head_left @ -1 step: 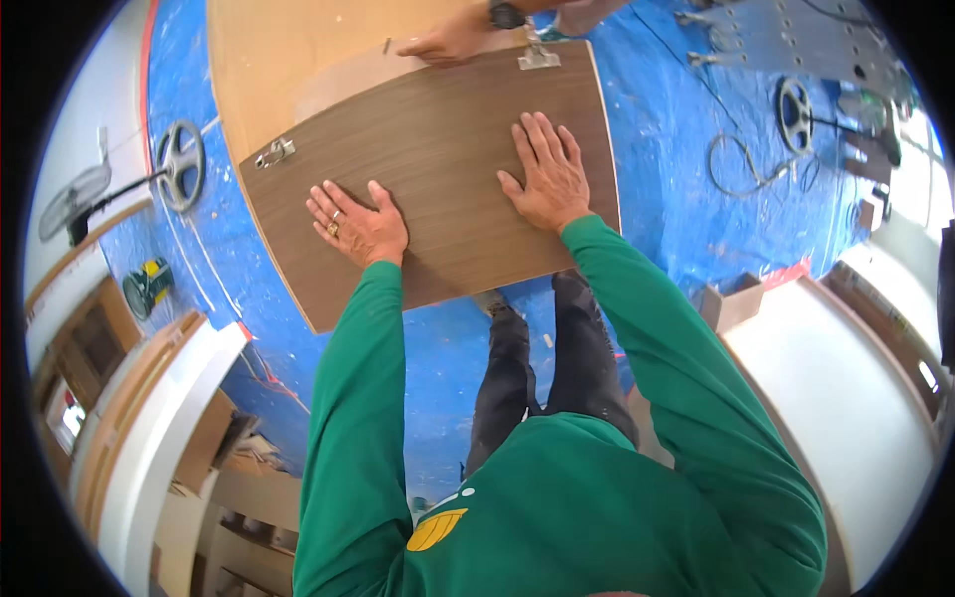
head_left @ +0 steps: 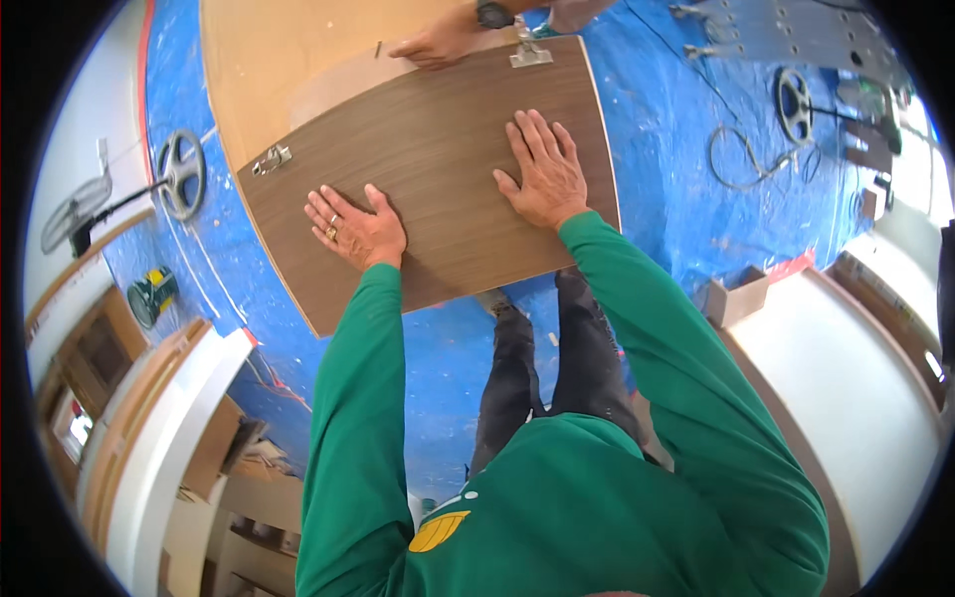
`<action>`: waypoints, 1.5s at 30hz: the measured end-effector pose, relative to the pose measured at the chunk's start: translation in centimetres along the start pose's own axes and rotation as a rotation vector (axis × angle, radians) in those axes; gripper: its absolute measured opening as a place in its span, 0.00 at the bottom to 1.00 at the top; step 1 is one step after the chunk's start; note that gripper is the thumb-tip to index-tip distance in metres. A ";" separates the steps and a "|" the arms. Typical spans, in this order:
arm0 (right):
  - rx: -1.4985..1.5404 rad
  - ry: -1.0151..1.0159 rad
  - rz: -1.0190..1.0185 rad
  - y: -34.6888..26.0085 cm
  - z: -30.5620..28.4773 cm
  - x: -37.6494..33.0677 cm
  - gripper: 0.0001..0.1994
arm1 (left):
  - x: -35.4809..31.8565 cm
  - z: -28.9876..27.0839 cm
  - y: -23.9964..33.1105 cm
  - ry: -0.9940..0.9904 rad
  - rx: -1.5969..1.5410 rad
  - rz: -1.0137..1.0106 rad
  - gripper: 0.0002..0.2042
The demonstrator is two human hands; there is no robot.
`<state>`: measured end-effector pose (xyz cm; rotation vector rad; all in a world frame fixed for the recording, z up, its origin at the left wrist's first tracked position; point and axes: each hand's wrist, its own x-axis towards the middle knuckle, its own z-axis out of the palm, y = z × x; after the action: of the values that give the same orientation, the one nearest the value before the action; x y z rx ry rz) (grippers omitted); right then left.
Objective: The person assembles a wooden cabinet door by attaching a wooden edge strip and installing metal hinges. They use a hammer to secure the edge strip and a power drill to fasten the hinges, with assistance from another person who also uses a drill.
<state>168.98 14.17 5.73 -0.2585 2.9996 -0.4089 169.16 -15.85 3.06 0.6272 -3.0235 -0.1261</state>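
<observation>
A dark brown wood-grain panel (head_left: pixel 438 189) lies flat on a paler plywood board (head_left: pixel 288 50). My left hand (head_left: pixel 358 231) presses palm-down on the panel's near left part, fingers spread, a ring on one finger. My right hand (head_left: pixel 542 174) lies flat on its right part, fingers spread too. Neither hand grips anything. Two metal hinges are fixed to the panel, one at the left corner (head_left: pixel 271 159) and one at the far edge (head_left: pixel 530 55). Another person's hand (head_left: pixel 438 45), with a wristwatch, rests on the far edge next to that hinge.
Blue sheeting (head_left: pixel 676 149) covers the floor. A floor fan (head_left: pixel 179 174) lies at the left, another round fan base (head_left: pixel 794 99) and a coiled cable (head_left: pixel 741 159) at the right. A small cardboard box (head_left: pixel 738 298) sits by a white cabinet (head_left: pixel 846 378). A yellow-and-black tool (head_left: pixel 154 294) lies left.
</observation>
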 end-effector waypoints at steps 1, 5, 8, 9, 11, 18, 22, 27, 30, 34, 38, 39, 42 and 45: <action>-0.007 -0.006 0.010 0.2 0.2 -0.2 0.38 | 0.0 0.1 0.2 -0.004 0.026 0.006 0.40; -0.009 -0.022 0.030 0.0 0.1 -0.4 0.39 | -0.2 -0.2 0.2 -0.016 0.028 0.014 0.40; -0.016 -0.049 0.039 0.1 -0.2 -0.3 0.39 | 0.3 0.0 0.3 0.036 -0.021 0.076 0.39; -0.022 -0.048 0.045 0.2 -0.4 -0.5 0.39 | 0.8 -0.2 0.7 0.041 -0.092 0.115 0.39; -0.019 -0.009 0.044 0.5 -0.1 -0.6 0.39 | 2.4 -0.9 2.5 0.099 -0.188 0.255 0.38; -0.020 -0.032 0.011 -0.8 -0.1 -0.5 0.39 | 11.8 1.0 4.3 0.239 -0.148 0.280 0.33; -0.024 -0.010 0.005 0.1 0.5 -0.3 0.40 | 12.1 1.3 5.1 0.196 -0.070 0.256 0.30; -0.026 0.056 -0.028 -0.3 0.1 0.0 0.36 | 12.4 2.8 4.7 0.261 -0.088 0.280 0.28; 0.130 0.059 0.035 1.3 -0.3 1.6 0.28 | 12.4 2.4 5.7 0.152 -0.137 0.215 0.29; 0.277 0.038 0.276 1.2 -3.5 11.8 0.22 | 12.4 1.3 5.6 0.117 -0.144 0.199 0.28; 0.235 -0.073 0.260 0.6 -5.3 15.9 0.23 | 12.4 2.6 5.1 0.126 -0.128 0.192 0.27; 0.276 -0.027 0.247 1.4 -4.8 16.5 0.24 | 12.9 2.6 5.4 0.144 -0.116 0.201 0.27; 0.352 -0.005 0.265 2.6 -3.2 16.4 0.26 | 12.7 2.5 5.5 0.162 -0.089 0.217 0.28; 0.282 -0.112 0.294 2.0 -4.0 17.3 0.28 | 12.5 2.5 5.3 0.177 -0.104 0.203 0.28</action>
<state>151.22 14.00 7.66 0.1751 2.7631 -0.7439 155.39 -15.81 1.49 0.3025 -2.8648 -0.2055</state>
